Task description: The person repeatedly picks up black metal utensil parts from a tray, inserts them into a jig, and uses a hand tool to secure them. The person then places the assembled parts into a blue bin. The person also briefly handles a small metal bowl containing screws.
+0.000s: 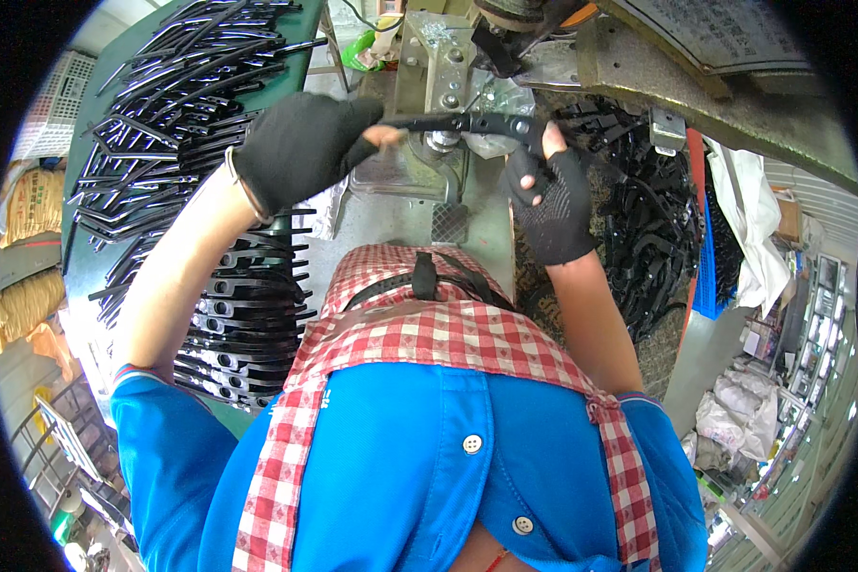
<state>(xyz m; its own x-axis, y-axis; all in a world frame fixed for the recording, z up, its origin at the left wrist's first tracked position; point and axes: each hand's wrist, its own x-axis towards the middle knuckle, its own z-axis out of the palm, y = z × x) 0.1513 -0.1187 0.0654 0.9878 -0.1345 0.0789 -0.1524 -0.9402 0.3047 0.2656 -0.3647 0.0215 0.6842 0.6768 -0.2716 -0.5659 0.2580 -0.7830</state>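
A black metal bar with holes [491, 124] lies crosswise in front of me, held between my two hands. My left hand [305, 148], in a black fingerless glove, closes on its left end. At its other end my right hand [555, 205], gloved alike, grips with the thumb on top and the fingers curled under. Just behind and below the bar stands a metal fixture [431, 71] with bolts on it. Under my hands, a ridged foot pedal [448, 224] hangs on a curved metal arm.
Many long black bars [176, 124] lie heaped on a green table at left, with stacked flat ones [243, 334] nearer me. To the right, black parts [653, 219] fill a red-edged bin. A heavy metal machine edge [715, 110] juts in at upper right. Clear plastic bags lie near the fixture.
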